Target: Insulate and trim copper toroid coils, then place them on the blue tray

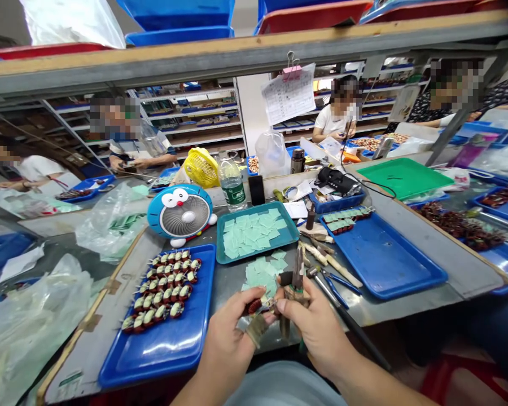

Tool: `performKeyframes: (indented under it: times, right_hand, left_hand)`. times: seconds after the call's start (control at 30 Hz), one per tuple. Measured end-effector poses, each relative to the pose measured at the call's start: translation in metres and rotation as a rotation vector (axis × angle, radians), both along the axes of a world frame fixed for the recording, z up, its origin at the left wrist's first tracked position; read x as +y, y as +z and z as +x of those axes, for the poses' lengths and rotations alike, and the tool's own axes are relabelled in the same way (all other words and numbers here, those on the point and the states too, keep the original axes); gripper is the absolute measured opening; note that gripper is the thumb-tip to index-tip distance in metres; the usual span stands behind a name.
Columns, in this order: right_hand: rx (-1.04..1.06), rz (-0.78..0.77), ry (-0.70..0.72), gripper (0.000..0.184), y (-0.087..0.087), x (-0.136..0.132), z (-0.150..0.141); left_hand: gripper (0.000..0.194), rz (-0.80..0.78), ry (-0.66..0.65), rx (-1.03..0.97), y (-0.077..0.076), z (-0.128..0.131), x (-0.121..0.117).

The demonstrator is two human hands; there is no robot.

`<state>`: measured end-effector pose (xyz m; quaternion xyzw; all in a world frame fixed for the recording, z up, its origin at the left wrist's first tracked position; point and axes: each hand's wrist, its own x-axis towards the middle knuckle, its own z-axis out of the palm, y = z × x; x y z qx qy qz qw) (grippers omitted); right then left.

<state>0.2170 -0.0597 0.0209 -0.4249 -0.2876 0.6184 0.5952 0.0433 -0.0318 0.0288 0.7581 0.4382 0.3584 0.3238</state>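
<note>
My left hand [239, 327] pinches a small coil wound with reddish-brown wire [254, 306] between thumb and fingers. A dull cloth-like wrap covers one of its fingers. Close beside it, my right hand [315, 316] is closed, its thumb and fingertips meeting near the coil. A dark, worn upright piece [297, 268] rises at the right fingers; what exactly that hand grips is hidden. Just beyond the hands lie loose pale green paper pieces [260, 273]. A blue tray [165, 352] at left carries rows of coils with pale tops [165, 287].
A teal tray [258, 258] holds more green pieces. Right of it are wrapped sticks [336, 265], blue-handled pliers [342, 282] and another blue tray [389, 259] with coils. Behind stand a blue cartoon fan [182, 214] and a water bottle [232, 186]. An overhead shelf [220, 62] spans the bench; several co-workers sit beyond.
</note>
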Motion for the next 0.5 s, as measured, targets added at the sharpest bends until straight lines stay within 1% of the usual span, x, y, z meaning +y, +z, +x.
performKeyframes:
  times: [0.17, 0.23, 0.3, 0.4, 0.5]
  right_hand:
    - [-0.277, 0.061, 0.088, 0.036, -0.005, -0.004, 0.005]
    - [-0.307, 0.047, 0.140, 0.039, -0.008, -0.001, 0.006]
    - [-0.300, 0.023, 0.195, 0.041, -0.009, 0.004, 0.004]
    - [-0.320, 0.052, 0.255, 0.037, -0.001, 0.011, -0.005]
    - [-0.401, 0.103, 0.313, 0.029, 0.011, 0.016, -0.015]
  left_hand:
    - [0.036, -0.133, -0.028, -0.008, 0.005, -0.006, -0.006]
    - [0.038, -0.161, -0.030, -0.041, 0.007, -0.010, -0.008]
    - [0.035, -0.193, -0.027, -0.075, 0.008, -0.015, -0.010]
    - [0.024, -0.316, -0.056, -0.132, 0.007, -0.023, -0.012]
    - [0.022, -0.496, -0.087, -0.254, 0.000, -0.030, -0.012]
